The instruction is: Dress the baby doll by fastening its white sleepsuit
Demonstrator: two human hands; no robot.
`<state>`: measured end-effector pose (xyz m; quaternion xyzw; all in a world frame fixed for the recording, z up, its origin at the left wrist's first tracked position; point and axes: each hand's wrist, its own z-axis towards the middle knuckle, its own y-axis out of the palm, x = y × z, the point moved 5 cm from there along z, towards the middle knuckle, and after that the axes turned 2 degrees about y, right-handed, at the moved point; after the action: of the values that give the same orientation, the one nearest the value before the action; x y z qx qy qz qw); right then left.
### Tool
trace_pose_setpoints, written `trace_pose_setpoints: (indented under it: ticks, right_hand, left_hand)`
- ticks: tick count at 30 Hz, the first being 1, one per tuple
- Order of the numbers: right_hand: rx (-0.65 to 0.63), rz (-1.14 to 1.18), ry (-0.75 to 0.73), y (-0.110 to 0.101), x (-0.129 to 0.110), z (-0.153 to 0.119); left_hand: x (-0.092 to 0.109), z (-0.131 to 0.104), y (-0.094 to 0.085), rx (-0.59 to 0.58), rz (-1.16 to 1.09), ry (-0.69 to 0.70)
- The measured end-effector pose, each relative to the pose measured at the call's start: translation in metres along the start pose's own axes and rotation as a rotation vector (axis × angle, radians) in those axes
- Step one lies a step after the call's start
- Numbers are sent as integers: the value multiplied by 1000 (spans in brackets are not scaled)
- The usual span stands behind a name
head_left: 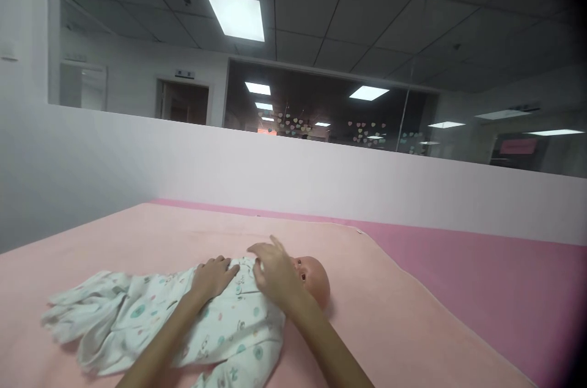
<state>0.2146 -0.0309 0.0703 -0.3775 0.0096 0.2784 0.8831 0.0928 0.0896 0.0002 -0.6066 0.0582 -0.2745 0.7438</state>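
A baby doll [317,281] lies on its back across the pink sheet, its head to the right. It wears a white one-piece sleepsuit [238,327] with a small coloured print, the legs spread to the left. My left hand [213,278] rests flat on the doll's belly, fingers extended over the cloth. Near the neck and chin, my right hand [276,270] is raised with its fingers apart, covering the lower part of the doll's face. I see nothing held in it.
The pink sheet [380,314] covers the bed, with a darker pink surface [458,272] beyond its right edge. A low white wall [321,183] runs behind, topped by a large window [330,107] onto a lit room.
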Motion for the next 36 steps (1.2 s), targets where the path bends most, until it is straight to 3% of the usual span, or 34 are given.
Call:
trace_pose_setpoints:
  ticks: [2,4,7,10,17,23,28,33,36]
  right_hand:
    - [267,61,140,-43,26,-18]
    - [505,148,379,-70,70,-42]
    - [619,401,746,-71,136,-77]
    - [585,634,900,-51,168,-95]
    - [367,799,773,-17,160,-86]
    - [433,773,785,-8,171,-93]
    - [376,812,744,-8,164,-91]
    - [435,806,761,-11,163,-93]
    - [377,837,736,-10,161,-92]
  left_hand:
    - [-1,4,1,-16,3,4]
    - [-4,8,3,-37,-29,2]
    - [-9,11,8,-68,-92,-3]
    - [-11,11,10,-114,-118,-6]
    - [-8,5,4,-109,-86,-37]
    - [-6,2,2,-92,-89,-19]
    - [-5,0,1,-75,-94,-21]
    - [-4,-2,0,-66,-87,-14]
    - [-3,-4,-1,-63,-81,-16]
